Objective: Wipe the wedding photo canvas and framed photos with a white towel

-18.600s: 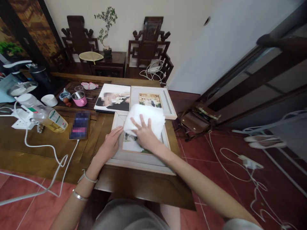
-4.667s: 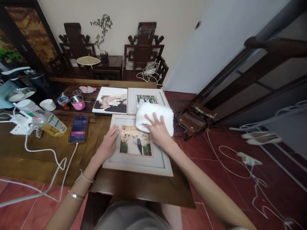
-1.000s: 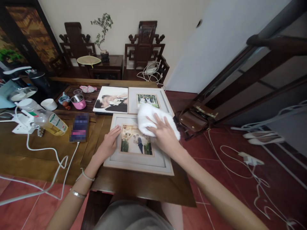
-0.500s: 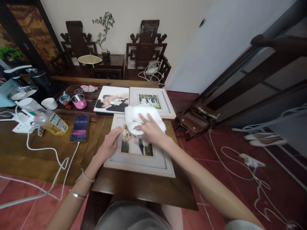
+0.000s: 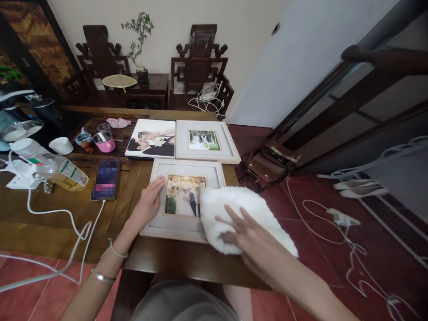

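A pale picture frame (image 5: 187,170) with a wedding photo lies flat at the near edge of the wooden table (image 5: 67,209). My left hand (image 5: 147,205) rests flat on the frame's left border, fingers stretched out. My right hand (image 5: 244,234) presses down on a folded white towel (image 5: 240,209), fingers spread over it. The towel covers the frame's lower right corner and hangs past the table's right edge. A second, smaller frame (image 5: 205,154) and an unframed photo print (image 5: 152,140) lie just behind.
On the table's left lie a phone (image 5: 104,179) with a white cable, an oil bottle (image 5: 65,174), a pink mug (image 5: 104,141) and a white cup (image 5: 61,145). A brown leather bag (image 5: 267,165) sits on the red tile floor at right, with loose cables (image 5: 337,218) beyond.
My right hand has swept the towel from the frame's top down to its lower right corner, uncovering the photo. The left hand has stayed on the frame's left border.
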The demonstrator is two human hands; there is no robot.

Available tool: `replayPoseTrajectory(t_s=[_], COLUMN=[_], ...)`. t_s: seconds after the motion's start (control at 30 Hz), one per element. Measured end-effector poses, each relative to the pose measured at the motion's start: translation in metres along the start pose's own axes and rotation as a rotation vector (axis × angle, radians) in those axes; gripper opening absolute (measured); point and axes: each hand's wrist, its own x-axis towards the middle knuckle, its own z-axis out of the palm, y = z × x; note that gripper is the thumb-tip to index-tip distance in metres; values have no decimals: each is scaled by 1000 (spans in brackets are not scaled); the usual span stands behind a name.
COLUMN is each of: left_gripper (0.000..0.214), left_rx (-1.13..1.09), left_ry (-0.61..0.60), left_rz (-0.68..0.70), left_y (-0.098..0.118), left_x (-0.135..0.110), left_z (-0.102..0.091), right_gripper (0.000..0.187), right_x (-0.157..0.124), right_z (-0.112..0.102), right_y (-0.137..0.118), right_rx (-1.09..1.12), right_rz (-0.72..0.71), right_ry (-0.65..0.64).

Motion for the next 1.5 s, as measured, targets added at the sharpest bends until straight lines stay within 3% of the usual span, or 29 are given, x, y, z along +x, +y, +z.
replayPoseTrajectory(t_s=[0.1, 0.17, 0.3, 0.37, 0.47, 0.57, 0.67, 0.87, 0.97, 1.07, 1.27, 1.4, 1.5], left_gripper=[54, 53, 53, 54, 55, 56, 56, 56, 56, 54, 54, 56, 58], left_rx=[4, 4, -6, -11, -12, -4, -3, 0, 22, 38, 54, 23, 44], left_ry=[-14, -14, 6, 10, 18, 19, 10, 10, -18, -45, -47, -18, -21], left_rz=[10, 21, 28, 19, -3, -4, 20, 25, 15, 22, 39, 62, 48], left_y=[-1, -1, -3, -4, -5, -5, -4, -1, -1, -1, -6, -11, -11], left_x=[1, 1, 2, 3, 3, 3, 3, 1, 0, 0, 1, 1, 1], left_z=[-1, -2, -1, -1, 0, 0, -1, 0, 0, -2, -1, 2, 2], right_gripper=[67, 68, 61, 61, 61, 54, 53, 65, 68, 67, 63, 55, 51], right_x=[-23, -22, 23, 55, 92, 100, 77, 0, -13, 6, 86, 111, 96], right_z=[-13, -25, -41, -38, -20, -1, 8, 1, 2, 10, 17, 10, 9], right_y=[-1, 11, 45, 58, 62, 49, 26, -18, -24, -10, 47, 56, 40], right_rx=[70, 43, -163, -264, -328, -300, -232, 16, 88, 43, -150, -223, -212], right_rz=[-2, 44, 220, 251, 189, 157, 159, 47, 37, 77, 181, 195, 150], right_ry=[-24, 44, 334, 400, 317, 214, 155, -46, -46, 66, 342, 317, 219])
